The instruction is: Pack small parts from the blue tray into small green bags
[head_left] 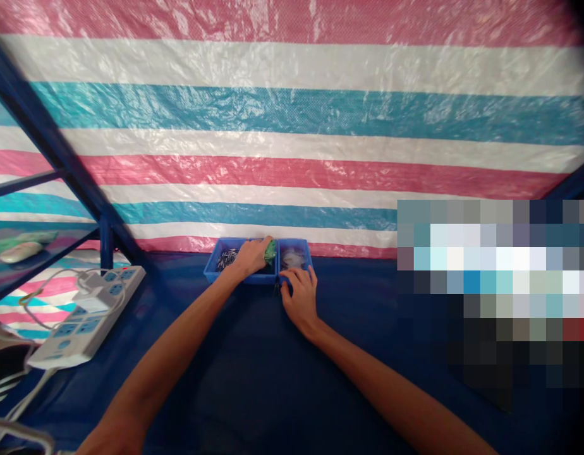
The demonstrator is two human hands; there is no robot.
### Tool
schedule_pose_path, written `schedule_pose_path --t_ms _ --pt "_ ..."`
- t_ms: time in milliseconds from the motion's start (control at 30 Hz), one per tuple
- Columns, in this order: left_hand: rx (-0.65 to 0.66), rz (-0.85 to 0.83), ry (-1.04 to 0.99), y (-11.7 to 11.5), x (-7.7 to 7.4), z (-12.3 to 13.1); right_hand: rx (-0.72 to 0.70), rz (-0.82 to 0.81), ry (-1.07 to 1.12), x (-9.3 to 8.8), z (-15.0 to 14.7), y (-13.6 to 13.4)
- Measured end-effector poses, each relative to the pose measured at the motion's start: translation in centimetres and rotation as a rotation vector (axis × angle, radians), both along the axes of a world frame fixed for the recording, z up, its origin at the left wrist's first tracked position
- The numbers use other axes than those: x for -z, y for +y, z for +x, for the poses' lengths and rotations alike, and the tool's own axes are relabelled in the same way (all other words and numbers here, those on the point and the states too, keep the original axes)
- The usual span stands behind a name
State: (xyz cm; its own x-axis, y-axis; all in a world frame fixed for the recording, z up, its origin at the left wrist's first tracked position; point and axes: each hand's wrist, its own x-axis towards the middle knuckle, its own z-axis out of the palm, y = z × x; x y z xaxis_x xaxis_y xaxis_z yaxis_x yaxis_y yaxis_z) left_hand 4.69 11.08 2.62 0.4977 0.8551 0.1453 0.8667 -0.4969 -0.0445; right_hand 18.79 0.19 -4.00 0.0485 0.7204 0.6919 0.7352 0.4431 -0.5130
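Two blue plastic bins stand side by side against the striped sheet. My left hand [251, 257] reaches over the wider left bin [211, 268], its fingers closed around a crinkled green item [270, 253] whose kind I cannot make out. Small dark and silvery metal pieces [227, 259] lie in that bin beside the hand. My right hand [299, 297] is curled over the front rim of the smaller right bin [307, 248], thumb outside. Clear, whitish small pieces [292, 258] fill this bin. A thin dark thing [275, 289] shows near the thumb, too small to name.
A white power strip [90, 328] with plugs and cables lies on the dark blue table [254, 379] at the left. Blue metal frame bars [50, 139] rise beside it. The striped sheet [254, 107] hangs behind. Pixelation hides the right side.
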Motion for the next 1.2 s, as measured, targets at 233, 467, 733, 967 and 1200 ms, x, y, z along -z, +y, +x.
schedule_pose_path --t_ms 233,467,733,967,1200 --pt "-0.018 0.129 -0.290 -1.5 -2.6 -0.7 -0.001 -0.008 0.017 0.2 0.1 0.2" --pt "0.084 0.134 -0.467 -7.1 -3.9 -2.6 0.011 -0.001 0.221 0.1 0.3 0.1" --pt "0.197 -0.118 -0.276 -11.0 1.5 -5.0 -0.009 -0.002 0.305 -0.2 0.4 -0.3" --pt "0.245 -0.017 -0.107 -10.8 2.4 -6.8 -0.018 -0.015 0.280 -0.4 0.4 -0.2" --pt "0.195 0.146 -0.082 -12.1 2.4 -6.2 -0.009 -0.016 0.264 -0.5 0.4 -0.2"
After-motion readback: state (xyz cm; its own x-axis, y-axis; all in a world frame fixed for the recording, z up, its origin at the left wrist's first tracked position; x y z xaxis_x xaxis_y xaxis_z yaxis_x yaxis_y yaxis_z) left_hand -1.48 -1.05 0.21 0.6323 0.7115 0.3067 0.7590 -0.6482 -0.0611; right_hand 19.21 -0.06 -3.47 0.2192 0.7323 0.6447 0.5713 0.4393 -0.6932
